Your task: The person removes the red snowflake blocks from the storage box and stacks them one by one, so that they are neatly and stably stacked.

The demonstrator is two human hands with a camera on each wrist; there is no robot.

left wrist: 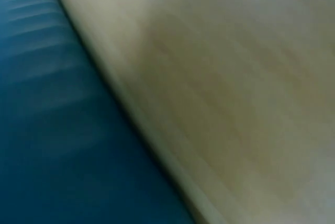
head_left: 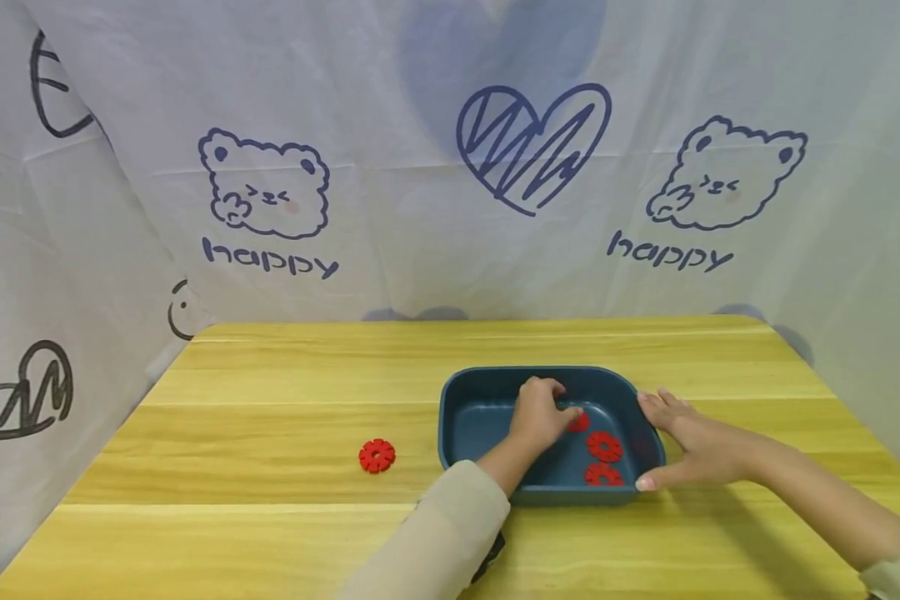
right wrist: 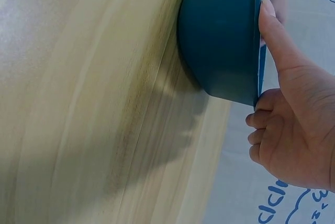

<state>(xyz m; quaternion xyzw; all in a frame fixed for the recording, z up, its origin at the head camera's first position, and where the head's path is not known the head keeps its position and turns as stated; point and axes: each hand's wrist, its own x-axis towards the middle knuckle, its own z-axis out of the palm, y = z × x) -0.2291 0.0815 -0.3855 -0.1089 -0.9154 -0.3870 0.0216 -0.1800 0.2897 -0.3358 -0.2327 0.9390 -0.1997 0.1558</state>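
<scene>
A dark blue plastic bin sits on the table. My left hand reaches inside it, fingers bent, with a gap showing between forefinger and thumb. The thumb tip is right at a red notched disc, partly hidden by it. Two more such discs, one in the middle and one by the near wall, lie at the bin's right end. My right hand grips that end, thumb at the near corner and fingers at the far one. In the right wrist view the thumb lies against the rim.
Another red notched disc lies on the wooden table, left of the bin. A white cloth with printed bears and hearts hangs behind the table. The left wrist view shows the bin's outer wall and blurred tabletop.
</scene>
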